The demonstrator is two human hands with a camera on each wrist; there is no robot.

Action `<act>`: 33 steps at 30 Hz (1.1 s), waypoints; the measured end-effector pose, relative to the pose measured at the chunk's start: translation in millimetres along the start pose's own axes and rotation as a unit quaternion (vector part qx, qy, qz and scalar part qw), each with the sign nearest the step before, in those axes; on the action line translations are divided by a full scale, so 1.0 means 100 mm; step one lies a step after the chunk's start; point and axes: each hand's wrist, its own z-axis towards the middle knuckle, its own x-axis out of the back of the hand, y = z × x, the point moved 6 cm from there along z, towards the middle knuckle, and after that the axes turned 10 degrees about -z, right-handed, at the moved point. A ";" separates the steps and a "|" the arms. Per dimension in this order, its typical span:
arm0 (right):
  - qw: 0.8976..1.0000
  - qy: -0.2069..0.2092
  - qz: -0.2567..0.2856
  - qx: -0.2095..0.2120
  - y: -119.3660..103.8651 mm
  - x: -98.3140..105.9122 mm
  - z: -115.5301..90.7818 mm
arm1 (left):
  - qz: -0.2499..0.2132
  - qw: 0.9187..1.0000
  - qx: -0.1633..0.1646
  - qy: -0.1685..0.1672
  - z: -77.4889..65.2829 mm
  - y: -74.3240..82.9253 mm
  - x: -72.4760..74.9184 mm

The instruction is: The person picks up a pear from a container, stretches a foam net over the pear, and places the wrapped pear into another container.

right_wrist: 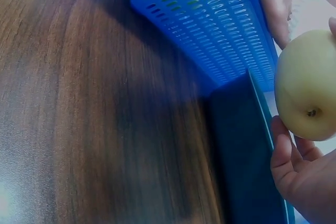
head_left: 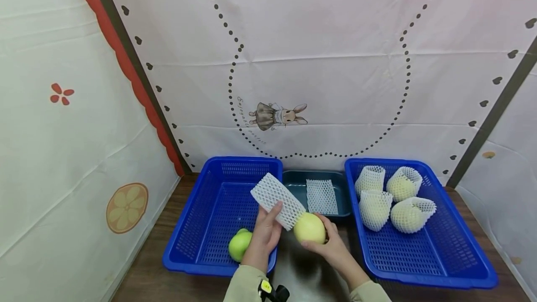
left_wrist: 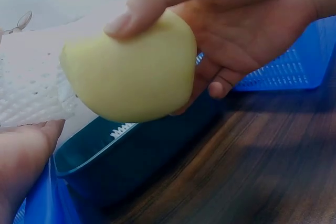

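Note:
My left hand grips a white foam net sleeve, which slants down to the right above the table. The fingers of my right hand hold a pale yellow apple at the sleeve's lower end. Most of the apple is outside the net. In the left wrist view the right thumb lies on top of the apple, while the left hand supports the sleeve. The right wrist view shows the apple's dark blossom end, with fingertips beneath it.
A blue basket at the left contains green fruit. Between the baskets, a dark teal tray holds another flat foam net. The right blue basket has several net-wrapped fruits. A patterned cloth hangs behind.

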 end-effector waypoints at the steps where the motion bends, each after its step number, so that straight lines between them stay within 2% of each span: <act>1: 1.000 0.000 0.000 -0.002 0.00 0.00 0.00 | -0.003 1.000 0.001 0.003 0.00 0.00 0.01; 7: 1.000 -0.004 0.009 0.000 -0.05 0.05 -0.02 | -0.001 1.000 0.007 0.013 0.01 -0.01 0.02; 11: 0.999 -0.014 0.045 0.004 -0.09 0.07 -0.04 | 0.006 1.000 0.003 0.016 0.01 -0.01 0.01; 16: 0.995 -0.033 0.091 -0.017 -0.13 0.07 -0.05 | 0.008 1.000 0.004 0.017 0.01 0.00 0.02; 22: 0.990 -0.030 0.128 -0.039 -0.15 0.03 -0.04 | 0.028 0.999 0.018 0.004 -0.01 -0.02 0.00; 28: 0.979 -0.032 0.195 -0.047 -0.16 -0.06 -0.01 | 0.056 0.998 0.013 -0.014 0.00 -0.04 -0.01; 33: 0.962 -0.036 0.261 -0.066 -0.17 -0.12 0.01 | 0.093 0.994 -0.005 -0.048 0.00 -0.06 -0.06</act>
